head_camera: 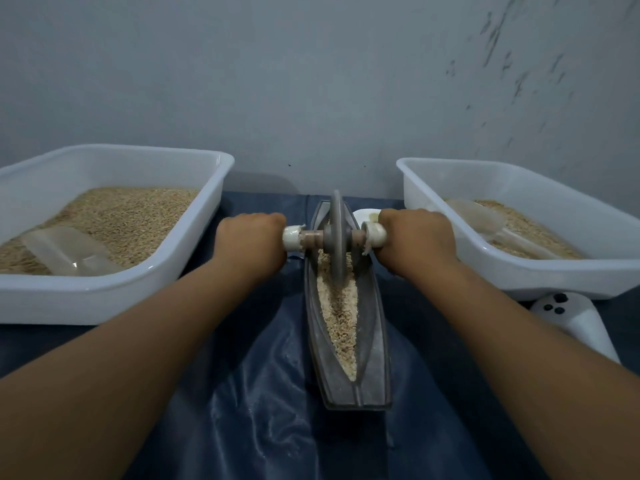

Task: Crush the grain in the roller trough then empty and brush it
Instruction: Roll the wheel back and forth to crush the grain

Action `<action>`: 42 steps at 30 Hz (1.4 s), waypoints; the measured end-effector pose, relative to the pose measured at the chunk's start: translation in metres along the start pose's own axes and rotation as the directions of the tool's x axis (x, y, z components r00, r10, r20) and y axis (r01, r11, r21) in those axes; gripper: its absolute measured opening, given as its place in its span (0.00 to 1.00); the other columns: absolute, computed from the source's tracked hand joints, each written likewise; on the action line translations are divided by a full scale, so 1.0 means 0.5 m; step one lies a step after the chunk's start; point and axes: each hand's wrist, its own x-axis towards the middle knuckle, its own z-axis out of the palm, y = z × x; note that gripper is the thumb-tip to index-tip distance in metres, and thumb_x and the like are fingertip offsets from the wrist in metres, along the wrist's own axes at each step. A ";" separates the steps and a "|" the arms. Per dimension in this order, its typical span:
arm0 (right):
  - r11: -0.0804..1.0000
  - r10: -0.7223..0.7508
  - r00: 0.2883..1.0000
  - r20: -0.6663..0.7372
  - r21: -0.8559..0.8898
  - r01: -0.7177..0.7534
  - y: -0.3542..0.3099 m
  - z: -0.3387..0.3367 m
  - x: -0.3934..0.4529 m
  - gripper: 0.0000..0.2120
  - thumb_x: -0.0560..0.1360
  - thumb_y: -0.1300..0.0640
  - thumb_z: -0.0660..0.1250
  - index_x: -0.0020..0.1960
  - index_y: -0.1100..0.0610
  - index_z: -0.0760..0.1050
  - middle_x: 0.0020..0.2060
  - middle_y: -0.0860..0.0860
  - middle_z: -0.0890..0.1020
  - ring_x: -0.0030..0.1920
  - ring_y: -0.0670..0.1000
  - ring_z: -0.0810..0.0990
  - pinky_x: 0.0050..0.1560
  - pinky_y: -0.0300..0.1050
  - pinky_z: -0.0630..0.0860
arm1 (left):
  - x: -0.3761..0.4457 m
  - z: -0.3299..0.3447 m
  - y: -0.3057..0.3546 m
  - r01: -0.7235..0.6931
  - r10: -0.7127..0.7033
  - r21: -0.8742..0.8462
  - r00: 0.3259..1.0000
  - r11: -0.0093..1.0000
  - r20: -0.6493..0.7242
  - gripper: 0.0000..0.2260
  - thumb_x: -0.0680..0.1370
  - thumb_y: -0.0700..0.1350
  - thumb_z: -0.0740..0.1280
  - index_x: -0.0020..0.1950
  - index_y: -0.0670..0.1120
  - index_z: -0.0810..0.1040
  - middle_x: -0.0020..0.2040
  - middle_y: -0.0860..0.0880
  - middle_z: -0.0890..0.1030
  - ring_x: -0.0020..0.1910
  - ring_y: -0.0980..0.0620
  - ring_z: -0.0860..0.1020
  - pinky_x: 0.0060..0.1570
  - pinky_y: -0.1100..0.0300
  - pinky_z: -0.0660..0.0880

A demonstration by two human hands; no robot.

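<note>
In the head view, a narrow boat-shaped roller trough is seen lying lengthwise on a dark blue sheet, its near end pointed toward the viewer. Crushed grain is spread along the groove of the trough. A grey disc-shaped roller wheel is stood upright in the far half of the trough, resting on the grain. An axle is passed through the wheel, with a white-wrapped handle on each side.

The left handle is gripped by the left hand, whose fingers are curled round it just left of the trough. The right handle is gripped in the same way by the right hand, just right of the trough. The wheel is thus held between the two hands, with both forearms stretched forward on either side of the trough.

To the left, a white tub holding whole grain and a clear scoop is placed. To the right, a second white tub with grain and another scoop is set. A white controller is seen near the right forearm.
</note>
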 end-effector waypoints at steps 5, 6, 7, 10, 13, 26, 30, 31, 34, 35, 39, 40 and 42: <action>0.999 -0.035 0.995 0.089 0.021 0.034 -0.005 -0.056 -0.072 0.08 0.68 0.52 0.65 0.47 0.47 0.74 0.31 0.47 0.74 0.37 0.54 0.77 0.35 0.44 0.62 | -0.074 -0.046 0.010 0.019 -0.015 -0.036 0.993 0.999 0.116 0.11 0.72 0.49 0.66 0.36 0.54 0.64 0.32 0.54 0.71 0.31 0.54 0.71 0.31 0.59 0.65; 0.999 -0.049 0.993 0.111 0.015 0.048 -0.004 -0.070 -0.091 0.05 0.68 0.51 0.65 0.43 0.48 0.71 0.30 0.46 0.72 0.36 0.53 0.76 0.33 0.43 0.61 | -0.095 -0.059 0.010 0.013 -0.007 -0.045 0.990 0.999 0.141 0.11 0.72 0.50 0.66 0.37 0.54 0.64 0.32 0.54 0.72 0.31 0.54 0.71 0.32 0.59 0.66; 0.999 -0.054 0.988 0.142 0.016 0.052 -0.001 -0.087 -0.109 0.06 0.68 0.50 0.65 0.40 0.48 0.68 0.30 0.46 0.72 0.33 0.51 0.74 0.31 0.42 0.60 | -0.114 -0.074 0.009 0.006 0.002 -0.052 0.987 0.999 0.160 0.10 0.72 0.51 0.66 0.37 0.54 0.65 0.32 0.55 0.72 0.31 0.55 0.71 0.31 0.60 0.66; 0.993 -0.058 0.954 0.294 0.119 0.023 0.016 -0.138 -0.149 0.08 0.66 0.48 0.66 0.36 0.49 0.68 0.29 0.46 0.74 0.30 0.45 0.71 0.27 0.41 0.60 | -0.159 -0.114 0.004 -0.028 0.033 -0.035 0.985 0.999 0.169 0.08 0.70 0.54 0.66 0.39 0.56 0.67 0.32 0.56 0.72 0.30 0.60 0.69 0.29 0.62 0.64; 0.980 -0.094 0.903 0.419 0.197 0.011 0.024 -0.160 -0.160 0.07 0.66 0.47 0.67 0.37 0.48 0.70 0.31 0.45 0.77 0.32 0.45 0.75 0.28 0.42 0.66 | -0.170 -0.131 0.002 -0.083 0.081 0.022 0.992 0.996 0.101 0.10 0.69 0.55 0.68 0.38 0.57 0.66 0.29 0.56 0.70 0.28 0.61 0.66 0.27 0.65 0.58; 0.997 0.044 0.998 -0.034 0.072 -0.042 0.001 0.019 0.014 0.08 0.66 0.50 0.68 0.40 0.49 0.69 0.33 0.48 0.79 0.32 0.53 0.69 0.35 0.44 0.62 | 0.030 0.000 0.001 -0.019 0.019 -0.005 1.000 1.000 -0.018 0.08 0.71 0.47 0.68 0.40 0.51 0.69 0.33 0.53 0.70 0.33 0.48 0.72 0.36 0.57 0.70; 0.998 0.053 0.994 -0.096 0.026 -0.050 0.001 0.028 0.001 0.07 0.65 0.50 0.69 0.38 0.50 0.72 0.31 0.48 0.79 0.31 0.54 0.70 0.34 0.43 0.61 | 0.018 0.003 0.001 -0.028 0.029 0.020 0.999 0.999 -0.042 0.09 0.71 0.47 0.68 0.40 0.52 0.67 0.33 0.53 0.71 0.33 0.49 0.71 0.34 0.57 0.67; 0.999 0.051 0.994 -0.096 0.018 -0.049 -0.002 0.024 -0.005 0.07 0.65 0.49 0.69 0.39 0.50 0.74 0.31 0.48 0.79 0.31 0.54 0.73 0.34 0.43 0.62 | 0.010 0.001 0.002 -0.027 0.027 0.021 0.999 0.999 -0.032 0.10 0.71 0.48 0.69 0.40 0.52 0.67 0.33 0.53 0.71 0.33 0.49 0.71 0.34 0.58 0.65; 0.999 0.035 0.998 -0.045 0.035 -0.033 -0.009 -0.005 -0.030 0.07 0.68 0.49 0.67 0.45 0.49 0.77 0.34 0.48 0.79 0.36 0.54 0.77 0.36 0.44 0.64 | -0.020 -0.017 0.007 -0.019 0.019 -0.003 1.000 1.000 0.016 0.09 0.72 0.50 0.68 0.41 0.53 0.68 0.33 0.54 0.70 0.33 0.50 0.71 0.34 0.58 0.65; 0.999 0.026 1.000 -0.009 0.042 -0.026 -0.011 -0.018 -0.041 0.09 0.68 0.49 0.66 0.47 0.49 0.77 0.35 0.48 0.80 0.38 0.54 0.78 0.36 0.44 0.64 | -0.035 -0.025 0.008 -0.018 0.018 -0.010 0.999 1.000 0.032 0.08 0.72 0.50 0.68 0.41 0.53 0.68 0.32 0.54 0.71 0.33 0.51 0.72 0.34 0.58 0.65; 0.995 -0.023 0.981 0.192 0.097 0.005 -0.004 -0.086 -0.109 0.04 0.68 0.50 0.65 0.41 0.49 0.71 0.33 0.47 0.76 0.36 0.52 0.77 0.33 0.43 0.64 | -0.112 -0.076 0.011 -0.038 0.041 -0.030 0.994 0.999 0.104 0.09 0.71 0.52 0.67 0.39 0.54 0.67 0.32 0.54 0.72 0.32 0.53 0.73 0.34 0.58 0.71; 0.992 -0.039 0.967 0.251 0.128 0.006 0.002 -0.109 -0.127 0.06 0.68 0.50 0.66 0.38 0.49 0.69 0.32 0.46 0.75 0.35 0.50 0.76 0.31 0.42 0.65 | -0.131 -0.092 0.011 -0.048 0.051 -0.028 0.992 0.998 0.115 0.10 0.70 0.53 0.67 0.38 0.55 0.66 0.32 0.54 0.71 0.32 0.54 0.72 0.33 0.59 0.70; 0.982 -0.088 0.921 0.379 0.188 0.017 0.015 -0.155 -0.148 0.08 0.66 0.48 0.68 0.37 0.48 0.70 0.31 0.46 0.77 0.33 0.45 0.76 0.29 0.41 0.65 | -0.157 -0.122 0.010 -0.058 0.061 -0.024 0.986 0.998 0.154 0.12 0.69 0.54 0.67 0.35 0.56 0.63 0.31 0.56 0.71 0.31 0.57 0.70 0.30 0.61 0.65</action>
